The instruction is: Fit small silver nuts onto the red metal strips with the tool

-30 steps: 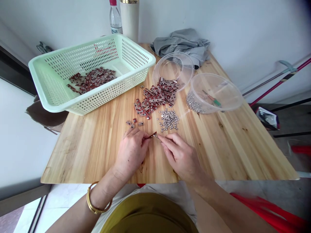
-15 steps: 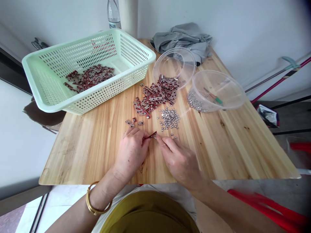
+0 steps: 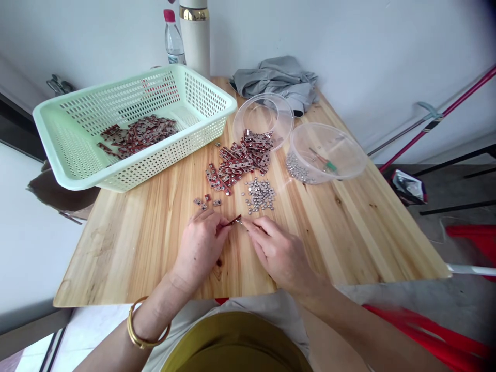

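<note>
Near the front of the wooden table, my left hand (image 3: 199, 245) pinches a small dark red strip (image 3: 234, 220). My right hand (image 3: 279, 253) is closed on a thin metal tool (image 3: 241, 222), mostly hidden by the fingers, with its tip at the strip. Just beyond the hands lies a pile of small silver discs (image 3: 260, 195). Behind it is a heap of red strips with metal studs (image 3: 242, 159). Several short pieces (image 3: 207, 201) lie beyond my left hand.
A green basket (image 3: 163, 155) holding more strips stands at the left. A clear tub (image 3: 344, 168) with silver discs and a green-handled tool is at the right. Behind are a clear lid (image 3: 284, 111), grey cloth (image 3: 275, 77), a bottle (image 3: 173, 41) and a flask (image 3: 196, 44).
The camera view has shifted, so the table items appear a little further left and most sit lower. Both hands keep nearly the same grip on the strip and tool.
</note>
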{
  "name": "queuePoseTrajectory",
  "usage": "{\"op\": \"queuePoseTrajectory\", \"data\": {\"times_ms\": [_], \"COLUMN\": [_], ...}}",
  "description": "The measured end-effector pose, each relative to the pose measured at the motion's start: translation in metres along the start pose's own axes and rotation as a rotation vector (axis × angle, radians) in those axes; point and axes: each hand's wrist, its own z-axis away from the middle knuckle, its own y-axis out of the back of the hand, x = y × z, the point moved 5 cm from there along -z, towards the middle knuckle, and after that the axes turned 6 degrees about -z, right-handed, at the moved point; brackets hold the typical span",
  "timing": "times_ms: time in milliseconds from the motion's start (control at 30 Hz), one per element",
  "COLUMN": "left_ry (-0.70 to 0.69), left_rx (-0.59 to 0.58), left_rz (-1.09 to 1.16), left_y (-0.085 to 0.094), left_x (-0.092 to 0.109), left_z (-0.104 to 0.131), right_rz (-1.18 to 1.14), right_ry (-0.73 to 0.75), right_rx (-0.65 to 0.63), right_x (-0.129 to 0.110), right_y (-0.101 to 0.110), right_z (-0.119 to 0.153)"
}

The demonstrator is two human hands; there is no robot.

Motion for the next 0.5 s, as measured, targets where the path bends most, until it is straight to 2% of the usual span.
{"op": "queuePoseTrajectory", "data": {"times_ms": [267,500], "left_ry": [-0.001,0.005], "left_rx": [0.015,0.025], "left_rz": [0.019,0.021], "left_y": [-0.0021,-0.0029], "left_x": [0.0002,-0.0003], "left_z": [0.001,0.0015], "right_rz": [0.026,0.101], "right_ry": [0.034,0.101], "right_rx": [0.008,-0.034], "right_x": [-0.004,-0.0047], "right_y": [-0.0043,-0.0098], "right_z": [0.0028,0.0077]}}
